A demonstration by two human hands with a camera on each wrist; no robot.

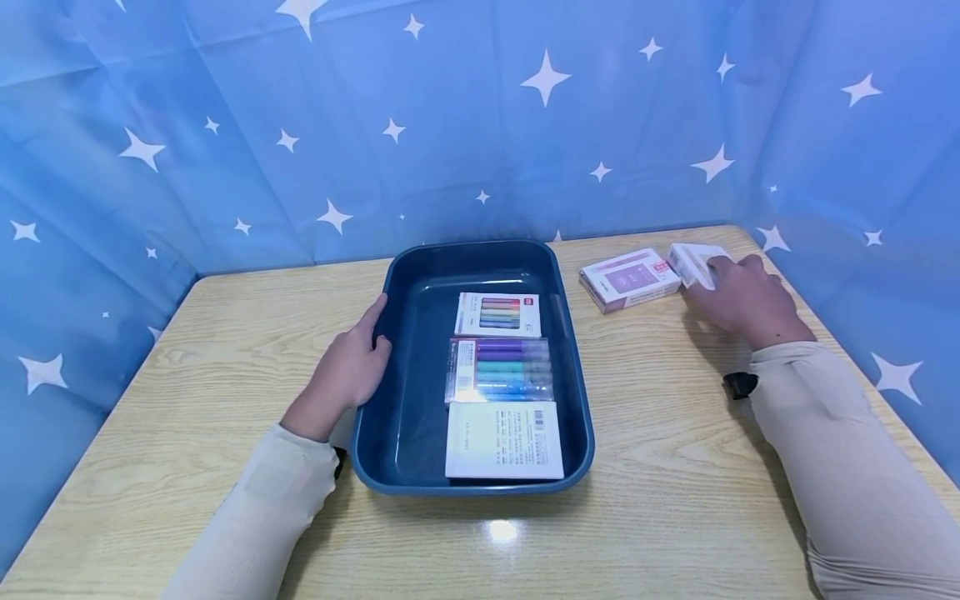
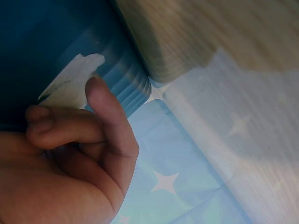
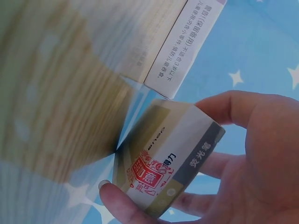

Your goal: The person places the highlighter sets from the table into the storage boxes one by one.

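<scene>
A dark blue plastic bin [image 1: 408, 375] stands on the table, and my left hand [image 1: 347, 367] grips its left rim. Close up in the left wrist view, curled fingers [image 2: 105, 123] lie against the bin's outer wall beside a torn white label [image 2: 72, 84]. At the far right of the table, my right hand [image 1: 750, 300] holds a small white highlighter box [image 1: 693, 262], tilted. Thumb and fingers press its sides in the right wrist view, where the highlighter box [image 3: 163, 156] shows red and dark print. A white and purple box [image 1: 630, 279] lies just left of it.
Inside the bin, along its right side, lie a box of coloured pens [image 1: 498, 314], a clear pack of purple and teal markers [image 1: 500, 369] and a white box [image 1: 504, 440]. A blue starry curtain [image 1: 450, 125] hangs behind the table's back edge.
</scene>
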